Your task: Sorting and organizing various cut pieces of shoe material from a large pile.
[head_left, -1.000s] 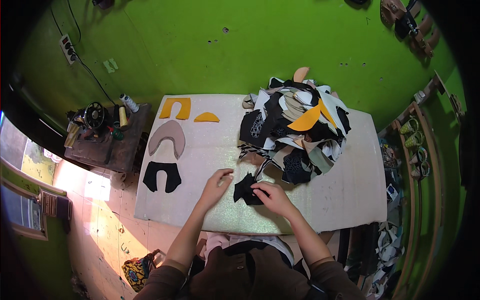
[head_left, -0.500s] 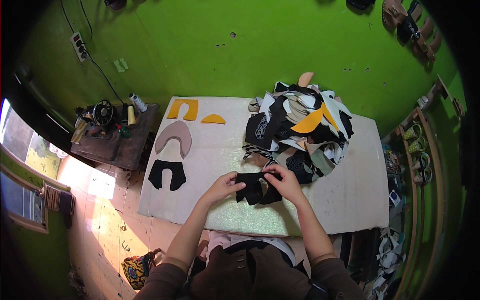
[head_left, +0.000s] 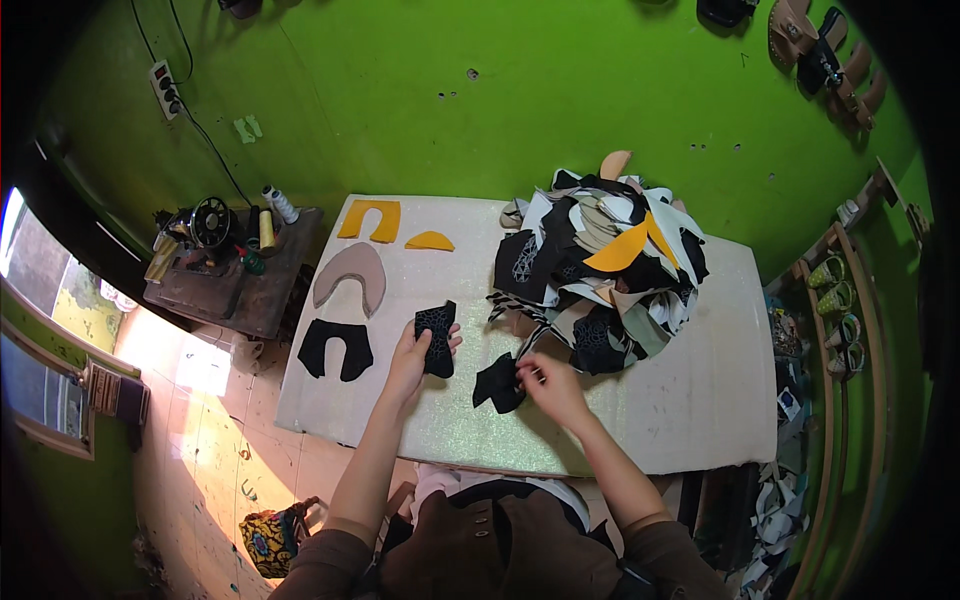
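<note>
Black patterned piece (head_left: 434, 340) up in the left hand (head_left: 404, 362), and it's clamped there, thumb across the front, fingertips showing past the right edge, held over the middle of the pale table (head_left: 690, 410)! Across to the right hand (head_left: 553, 390): fingers bent, low down, fingertips right at the right edge of a second black piece (head_left: 497, 386). Gripping it or merely beside it? Cannot tell from up here.

Look to the left side of the table, where a line of cut shapes is laid out. Nearest the person, a black arch (head_left: 336, 332), legs toward the body; beyond it a taupe arch (head_left: 348, 258); furthest off, a yellow arch (head_left: 351, 220) with a yellow half-moon (head_left: 430, 242) just to its right.

And what a heap (head_left: 600, 260) on the far right, black, white, grey and beige scraps tumbling over one another, two yellow slivers on top, zebra-striped scraps (head_left: 512, 308) spilling from its near left edge, close beyond that second black piece!
</note>
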{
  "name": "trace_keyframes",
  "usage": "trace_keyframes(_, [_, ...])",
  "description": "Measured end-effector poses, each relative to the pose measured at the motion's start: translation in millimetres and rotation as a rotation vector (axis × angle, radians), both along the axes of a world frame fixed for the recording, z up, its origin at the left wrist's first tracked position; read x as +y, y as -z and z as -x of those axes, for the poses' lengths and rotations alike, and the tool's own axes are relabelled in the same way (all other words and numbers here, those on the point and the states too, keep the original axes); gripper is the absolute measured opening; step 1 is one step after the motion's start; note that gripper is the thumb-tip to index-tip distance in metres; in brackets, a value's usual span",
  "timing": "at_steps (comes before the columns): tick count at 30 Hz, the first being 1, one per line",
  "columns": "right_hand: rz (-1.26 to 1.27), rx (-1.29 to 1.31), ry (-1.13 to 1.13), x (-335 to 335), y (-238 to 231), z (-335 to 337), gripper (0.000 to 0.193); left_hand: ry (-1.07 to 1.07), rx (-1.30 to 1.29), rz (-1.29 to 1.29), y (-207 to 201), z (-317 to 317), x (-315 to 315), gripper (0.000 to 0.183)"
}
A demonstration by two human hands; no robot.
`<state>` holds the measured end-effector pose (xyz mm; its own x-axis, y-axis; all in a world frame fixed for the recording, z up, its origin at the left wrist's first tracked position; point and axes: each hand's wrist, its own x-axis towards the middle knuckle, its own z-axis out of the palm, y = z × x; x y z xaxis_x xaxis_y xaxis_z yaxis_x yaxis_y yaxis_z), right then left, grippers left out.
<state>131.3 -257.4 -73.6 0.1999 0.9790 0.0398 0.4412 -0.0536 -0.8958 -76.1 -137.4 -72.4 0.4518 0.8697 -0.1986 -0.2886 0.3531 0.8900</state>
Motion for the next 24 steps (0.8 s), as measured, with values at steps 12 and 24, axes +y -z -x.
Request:
trace_keyframes(12, [0.144,-0.682,0.032,3,72,22,0.025,-0.008,-0.059,0.220,9,-13,-19,0.030])
trace_keyframes(24, [-0.656,-0.631,0.082,5,-14,22,0.018,0.086,-0.078,0.240,10,-8,-18,0.027])
